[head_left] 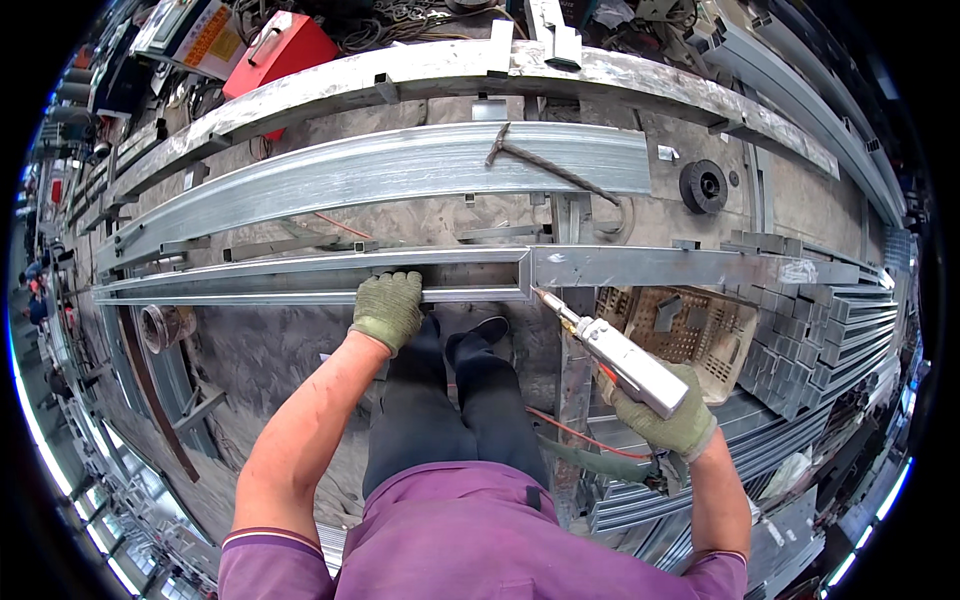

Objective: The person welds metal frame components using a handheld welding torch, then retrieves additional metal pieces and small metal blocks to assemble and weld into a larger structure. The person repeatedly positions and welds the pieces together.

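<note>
The left hand (388,310) clenches its fingers over the near rail of the long metal frame (470,295) — firm pressure there should keep it still. At the frame's near right corner sits the tip of the pale gun (630,362), contact unclear; the right hand (665,410) grips it, ideally at a steady angle. Farther right, a beige crate (735,370) holds a grey metal piece (668,313).

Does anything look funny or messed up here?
One thing: the hammer lies slanted across the wide metal beam, its handle poking past the near edge. It looks odd because it isn't lined up with the beam, as if someone just plopped it there. I can't see anything clearly spilled.
</note>
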`<state>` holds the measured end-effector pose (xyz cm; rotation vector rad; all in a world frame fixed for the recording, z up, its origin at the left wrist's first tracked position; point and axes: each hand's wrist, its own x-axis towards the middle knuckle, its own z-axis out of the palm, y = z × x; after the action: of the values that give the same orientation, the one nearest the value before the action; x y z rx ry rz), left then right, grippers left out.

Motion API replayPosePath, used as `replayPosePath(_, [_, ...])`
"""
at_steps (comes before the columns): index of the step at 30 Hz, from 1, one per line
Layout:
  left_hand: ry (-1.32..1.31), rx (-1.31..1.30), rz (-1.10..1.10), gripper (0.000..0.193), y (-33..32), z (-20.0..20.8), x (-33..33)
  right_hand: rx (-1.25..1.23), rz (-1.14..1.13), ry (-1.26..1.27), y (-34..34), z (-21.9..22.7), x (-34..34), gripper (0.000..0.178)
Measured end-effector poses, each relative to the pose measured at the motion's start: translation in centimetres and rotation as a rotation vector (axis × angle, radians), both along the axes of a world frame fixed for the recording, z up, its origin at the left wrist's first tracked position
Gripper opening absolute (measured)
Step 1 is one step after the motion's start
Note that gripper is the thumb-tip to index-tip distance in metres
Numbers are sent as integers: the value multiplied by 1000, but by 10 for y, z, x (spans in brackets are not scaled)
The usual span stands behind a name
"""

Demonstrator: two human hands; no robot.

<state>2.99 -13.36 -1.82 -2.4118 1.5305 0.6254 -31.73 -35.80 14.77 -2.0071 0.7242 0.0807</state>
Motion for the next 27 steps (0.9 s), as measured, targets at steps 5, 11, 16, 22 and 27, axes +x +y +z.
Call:
replayPosePath(5, [-7,-8,7,39,1,-2,0,74,-3,89,-7,1,12,34])
replayPosePath(11, [-15,-15,14,36,0,-1,-2,147,-30,78,-4,-12,11,34])
replayPosePath(16, [-19,-18,21,37,0,-3,-2,70,52,47,-5,-26,6,33])
replayPosePath(22, [-16,32,10,36,-2,1,-2,61,91,67,-10,-24,9,30])
replayPosePath(27, [-25,47,8,36,-4,2,-3,41,111,56,-12,-24,11,28])
